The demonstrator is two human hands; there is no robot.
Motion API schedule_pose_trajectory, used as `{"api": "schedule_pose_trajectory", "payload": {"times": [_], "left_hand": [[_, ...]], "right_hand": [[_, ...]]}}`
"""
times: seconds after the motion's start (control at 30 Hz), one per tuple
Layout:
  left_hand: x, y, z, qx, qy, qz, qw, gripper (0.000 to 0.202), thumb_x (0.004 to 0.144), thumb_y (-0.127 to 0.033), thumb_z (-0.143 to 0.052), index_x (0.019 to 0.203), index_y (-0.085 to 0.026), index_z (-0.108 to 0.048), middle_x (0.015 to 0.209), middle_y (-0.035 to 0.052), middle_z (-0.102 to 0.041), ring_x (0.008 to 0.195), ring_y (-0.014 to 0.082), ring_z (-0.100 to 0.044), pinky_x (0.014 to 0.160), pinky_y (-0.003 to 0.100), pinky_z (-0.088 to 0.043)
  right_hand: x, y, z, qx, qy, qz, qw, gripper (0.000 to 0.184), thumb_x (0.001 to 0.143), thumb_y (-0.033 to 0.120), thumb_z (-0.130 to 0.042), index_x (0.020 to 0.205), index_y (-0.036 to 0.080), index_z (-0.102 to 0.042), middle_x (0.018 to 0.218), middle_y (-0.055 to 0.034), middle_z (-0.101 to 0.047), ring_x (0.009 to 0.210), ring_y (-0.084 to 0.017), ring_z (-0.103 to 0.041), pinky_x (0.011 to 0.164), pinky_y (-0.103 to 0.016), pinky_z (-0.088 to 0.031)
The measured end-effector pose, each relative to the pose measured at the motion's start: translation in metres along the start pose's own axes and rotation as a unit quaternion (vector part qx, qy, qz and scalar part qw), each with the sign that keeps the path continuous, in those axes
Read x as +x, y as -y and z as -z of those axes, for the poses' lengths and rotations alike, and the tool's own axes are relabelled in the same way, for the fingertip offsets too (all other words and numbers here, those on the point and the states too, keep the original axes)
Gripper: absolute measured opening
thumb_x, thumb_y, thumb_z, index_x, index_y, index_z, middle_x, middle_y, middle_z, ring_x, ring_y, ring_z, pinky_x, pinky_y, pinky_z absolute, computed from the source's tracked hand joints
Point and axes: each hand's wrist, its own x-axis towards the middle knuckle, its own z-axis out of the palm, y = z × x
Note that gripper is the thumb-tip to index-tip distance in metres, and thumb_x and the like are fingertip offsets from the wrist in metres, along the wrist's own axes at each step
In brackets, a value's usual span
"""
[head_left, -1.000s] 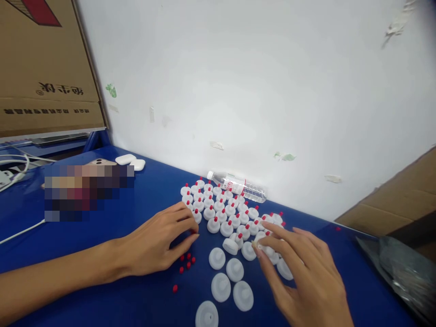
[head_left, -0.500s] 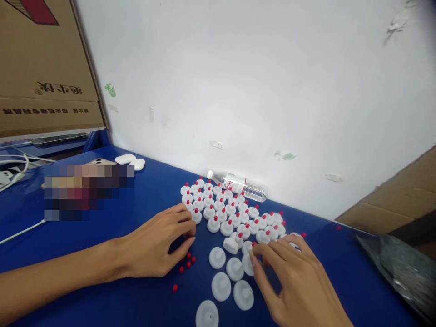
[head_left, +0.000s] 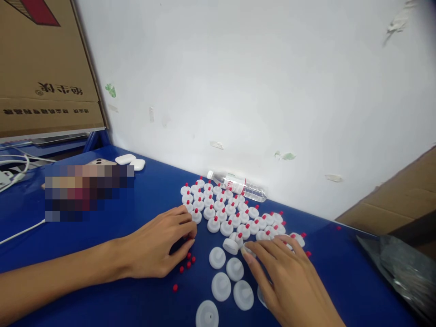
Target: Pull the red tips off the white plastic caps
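Many white round caps with red tips (head_left: 221, 213) stand packed together on the blue table (head_left: 136, 209). Several plain white caps (head_left: 225, 277) without tips lie nearer to me. A few loose red tips (head_left: 187, 264) are scattered by my left hand (head_left: 158, 245), which rests curled on the table, its fingertips pinched beside the caps; what they hold is hidden. My right hand (head_left: 289, 277) lies over the caps on the right, fingers stretched forward, the fingertips touching a white cap (head_left: 248, 250).
A clear water bottle (head_left: 238, 185) lies along the white wall behind the caps. White earbud cases (head_left: 129, 161) and a phone sit at far left, with white cables (head_left: 17, 168). Cardboard boxes (head_left: 44, 68) stand left and right; a dark plastic bag (head_left: 402, 268) lies right.
My right hand has slid left and towards me over the caps, uncovering red-tipped caps at the right. My left hand has barely moved.
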Motion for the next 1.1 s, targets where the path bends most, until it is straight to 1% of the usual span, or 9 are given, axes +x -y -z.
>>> {"api": "schedule_pose_trajectory", "payload": {"times": [0.2,0.37,0.6,0.7,0.8,0.87,0.97,1.03,1.1], "left_hand": [[0.001,0.001,0.000,0.002,0.006,-0.005,1.000,0.015,0.103,-0.014,-0.054,0.095,-0.023,-0.063,0.089,0.0017,-0.070,0.085,0.0212,-0.064,0.089,0.036,-0.050],[0.001,0.001,0.000,0.006,0.007,-0.004,1.000,0.016,0.104,-0.016,-0.052,0.097,-0.022,-0.065,0.091,0.0026,-0.070,0.086,0.0218,-0.064,0.091,0.037,-0.050],[0.001,0.000,0.000,0.000,-0.009,-0.010,1.000,0.018,0.104,-0.014,-0.052,0.097,-0.022,-0.066,0.090,0.0015,-0.070,0.085,0.0202,-0.063,0.090,0.035,-0.050],[0.002,-0.001,0.001,-0.009,-0.037,-0.027,0.999,0.018,0.105,-0.013,-0.051,0.099,-0.022,-0.066,0.091,0.0016,-0.069,0.088,0.0200,-0.060,0.088,0.034,-0.049],[0.000,-0.004,0.004,-0.019,-0.074,-0.048,0.996,0.017,0.105,-0.012,-0.052,0.106,-0.022,-0.065,0.096,0.0021,-0.069,0.093,0.0202,-0.058,0.090,0.035,-0.047],[-0.002,-0.008,0.006,-0.022,-0.092,-0.061,0.994,0.015,0.105,-0.011,-0.055,0.110,-0.022,-0.065,0.097,0.0025,-0.069,0.096,0.0207,-0.057,0.092,0.036,-0.047],[-0.007,-0.017,0.006,-0.029,-0.106,-0.092,0.990,0.016,0.103,-0.011,-0.058,0.112,-0.022,-0.065,0.096,0.0030,-0.068,0.095,0.0207,-0.058,0.091,0.036,-0.049],[-0.011,-0.026,0.004,-0.032,-0.110,-0.119,0.986,0.017,0.102,-0.009,-0.058,0.112,-0.021,-0.066,0.094,0.0033,-0.069,0.094,0.0208,-0.060,0.093,0.037,-0.052],[-0.013,-0.034,0.001,-0.023,-0.118,-0.141,0.983,0.018,0.104,-0.010,-0.056,0.112,-0.020,-0.068,0.094,0.0040,-0.072,0.095,0.0214,-0.063,0.099,0.039,-0.053]], "right_hand": [[-0.003,-0.004,-0.001,-0.017,-0.019,0.010,1.000,0.036,0.120,0.025,-0.038,0.111,0.026,-0.073,0.098,0.0047,-0.081,0.086,-0.018,-0.076,0.102,-0.041,-0.039],[-0.003,-0.007,0.000,-0.009,-0.052,0.002,0.999,0.025,0.116,0.018,-0.048,0.115,0.024,-0.072,0.099,0.0036,-0.080,0.084,-0.016,-0.076,0.103,-0.039,-0.041],[0.002,0.000,0.005,0.004,-0.112,0.003,0.994,0.032,0.112,0.009,-0.053,0.135,0.021,-0.071,0.110,0.0021,-0.083,0.091,-0.014,-0.075,0.109,-0.036,-0.043],[0.002,0.002,0.007,0.045,-0.121,0.043,0.991,0.043,0.108,0.000,-0.053,0.142,0.021,-0.068,0.118,0.0013,-0.083,0.099,-0.011,-0.076,0.115,-0.035,-0.042],[0.001,0.005,0.011,0.051,-0.113,0.101,0.987,0.047,0.106,0.001,-0.058,0.147,0.023,-0.066,0.122,0.0000,-0.083,0.102,-0.011,-0.075,0.118,-0.036,-0.042],[0.001,0.011,0.015,0.039,-0.118,0.119,0.985,0.044,0.106,0.003,-0.060,0.144,0.025,-0.067,0.118,0.0007,-0.084,0.097,-0.011,-0.075,0.116,-0.036,-0.043],[0.005,0.024,0.019,0.027,-0.137,0.119,0.983,0.035,0.105,0.002,-0.059,0.128,0.026,-0.071,0.108,0.0037,-0.085,0.083,-0.008,-0.073,0.110,-0.033,-0.046],[0.008,0.034,0.017,0.034,-0.172,0.098,0.980,0.028,0.103,0.003,-0.063,0.116,0.026,-0.071,0.101,0.0058,-0.085,0.076,-0.007,-0.069,0.106,-0.031,-0.047],[0.010,0.043,0.012,0.052,-0.238,0.060,0.968,0.026,0.104,0.003,-0.063,0.105,0.028,-0.069,0.092,0.0086,-0.083,0.069,-0.006,-0.064,0.104,-0.030,-0.048]]}}
